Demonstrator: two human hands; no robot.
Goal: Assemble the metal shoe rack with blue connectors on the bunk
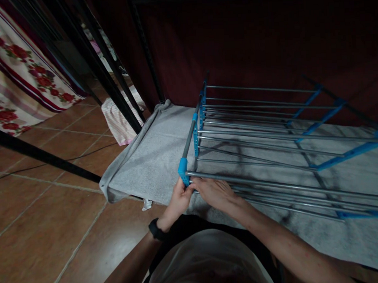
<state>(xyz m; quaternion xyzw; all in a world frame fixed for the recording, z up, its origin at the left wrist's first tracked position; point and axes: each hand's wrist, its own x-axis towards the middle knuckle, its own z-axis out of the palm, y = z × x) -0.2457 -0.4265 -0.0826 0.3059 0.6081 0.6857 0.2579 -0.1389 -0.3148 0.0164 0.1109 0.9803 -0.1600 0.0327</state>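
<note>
A rack of grey metal rods (261, 181) with blue plastic end brackets stands on a grey cloth-covered platform, much like a drying rack or shelf. At its near left corner, my left hand (180, 197) has its fingers closed around the lower part of the blue bracket (183, 169). My right hand (214, 191) is beside it, closed at the end of a lower rod where that meets the bracket. The fingertips of both hands nearly touch, and the bracket and rod partly hide them. A dark watch band (156, 230) is on my left wrist.
The grey cloth (146, 165) covers the platform under the rack. Black metal poles (106, 82) slant down at the left. A dark red panel (250, 41) rises behind. A floral curtain (20, 70), a striped cloth (121, 119) and a cable (66, 159) are over the tiled floor (47, 216).
</note>
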